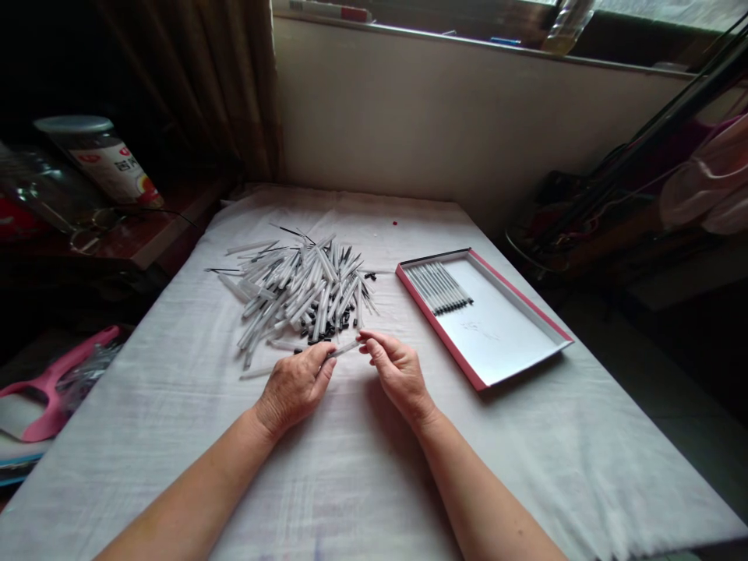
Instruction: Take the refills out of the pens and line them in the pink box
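Observation:
Between my two hands is a slim translucent pen (344,349), tilted slightly up to the right. My left hand (298,382) is closed around its left part, thumb and fingers pinching it. At its right end, the fingertips of my right hand (397,370) are pinched together. Just beyond my hands spreads a loose pile of clear pen barrels (298,280), with dark refills and small black caps (321,327) among them. A shallow box lid (520,362) with red edges lies to the right. Inside it, a row of pens (438,288) rests side by side at the far left.
A white cloth (327,483) covers the table. On a side surface at left stand a lidded jar (105,160) and glassware. A pink-handled object (52,382) lies low at left. A wall (374,117) and window ledge rise behind; a small red bit (395,224) lies near the far edge.

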Available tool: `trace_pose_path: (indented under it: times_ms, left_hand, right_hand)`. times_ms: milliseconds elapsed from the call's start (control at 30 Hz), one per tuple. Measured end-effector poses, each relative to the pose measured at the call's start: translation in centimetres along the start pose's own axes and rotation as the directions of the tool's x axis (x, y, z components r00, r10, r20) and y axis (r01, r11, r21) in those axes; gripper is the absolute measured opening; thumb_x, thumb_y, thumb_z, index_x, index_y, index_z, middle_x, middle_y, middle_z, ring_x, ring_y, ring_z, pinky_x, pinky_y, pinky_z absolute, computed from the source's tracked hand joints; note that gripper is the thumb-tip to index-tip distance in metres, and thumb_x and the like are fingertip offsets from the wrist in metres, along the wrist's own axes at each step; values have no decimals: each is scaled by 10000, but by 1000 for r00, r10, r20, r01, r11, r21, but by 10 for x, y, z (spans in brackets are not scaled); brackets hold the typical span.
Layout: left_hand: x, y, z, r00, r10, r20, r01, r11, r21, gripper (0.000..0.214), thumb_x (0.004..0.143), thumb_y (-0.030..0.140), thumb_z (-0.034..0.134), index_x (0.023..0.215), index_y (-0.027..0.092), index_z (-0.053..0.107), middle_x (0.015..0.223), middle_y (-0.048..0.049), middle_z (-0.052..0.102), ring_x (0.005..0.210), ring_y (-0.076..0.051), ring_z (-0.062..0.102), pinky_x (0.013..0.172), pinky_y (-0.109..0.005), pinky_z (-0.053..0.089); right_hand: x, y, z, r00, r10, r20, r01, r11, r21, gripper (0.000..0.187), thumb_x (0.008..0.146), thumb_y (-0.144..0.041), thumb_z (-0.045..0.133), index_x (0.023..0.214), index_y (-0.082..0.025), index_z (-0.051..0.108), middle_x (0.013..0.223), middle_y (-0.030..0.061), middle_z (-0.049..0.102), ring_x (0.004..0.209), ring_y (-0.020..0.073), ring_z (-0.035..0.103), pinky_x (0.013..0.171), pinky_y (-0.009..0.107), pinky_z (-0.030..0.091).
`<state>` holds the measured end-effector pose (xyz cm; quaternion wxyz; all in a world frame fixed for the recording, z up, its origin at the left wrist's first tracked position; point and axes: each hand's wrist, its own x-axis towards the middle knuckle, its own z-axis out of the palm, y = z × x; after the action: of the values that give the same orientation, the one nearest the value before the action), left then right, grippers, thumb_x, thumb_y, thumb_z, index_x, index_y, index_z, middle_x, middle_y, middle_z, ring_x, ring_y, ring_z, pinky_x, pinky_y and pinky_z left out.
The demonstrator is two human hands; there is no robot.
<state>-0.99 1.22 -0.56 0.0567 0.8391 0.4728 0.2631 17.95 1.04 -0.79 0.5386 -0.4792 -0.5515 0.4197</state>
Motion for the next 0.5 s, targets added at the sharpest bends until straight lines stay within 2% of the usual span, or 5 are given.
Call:
trace_pose_path:
  times_ms: [67, 167, 300, 400, 500]
  left_hand:
    - [0, -1, 0, 999, -36, 8, 36, 999, -37, 289, 954, 322, 357, 1088, 195, 579, 909, -52, 727, 735, -176, 693, 666, -269, 524]
    - [-1, -4, 0, 995, -95, 7, 96, 987, -125, 289, 955, 333, 353, 1105, 200, 561, 802, -21, 712, 663, -163, 677, 648, -261, 512]
    - [-1, -7, 1, 986, -164, -8, 157, 954, -254, 296, 962, 363, 362, 1133, 205, 545, 694, 20, 675, 615, -137, 654, 608, -226, 482]
    - [-1, -9, 2, 983, -179, -30, 161, 937, -311, 314, 960, 387, 385, 1155, 207, 553, 671, 28, 663, 599, -121, 637, 587, -205, 466]
    - [-1, -9, 3, 984, -172, -48, 149, 940, -306, 324, 960, 395, 390, 1147, 202, 573, 661, 24, 661, 587, -116, 627, 581, -202, 462]
  right_hand:
    - [-4, 2, 4, 994, -55, 94, 61, 997, -53, 303, 873, -307, 567, 1143, -235, 685, 1083, 75, 714, 911, 191, 682, 775, 319, 544]
    - [1, 4, 5, 978, -85, 192, 101, 992, -78, 395, 884, -289, 552, 1275, -246, 598, 1116, 72, 699, 941, 186, 674, 800, 311, 538]
    - [26, 4, -2, 985, -118, 128, 147, 958, -245, 367, 911, -243, 479, 1259, -241, 597, 1010, 59, 719, 847, 168, 675, 775, 297, 528]
    - [46, 2, -5, 973, -153, 174, 230, 734, -639, 264, 876, -189, 520, 1064, -238, 700, 1032, 72, 701, 931, 202, 646, 809, 301, 493]
    - [57, -2, -3, 952, -88, 293, 300, 445, -844, 221, 863, -240, 571, 1032, -245, 712, 1063, 86, 674, 983, 232, 610, 800, 308, 474]
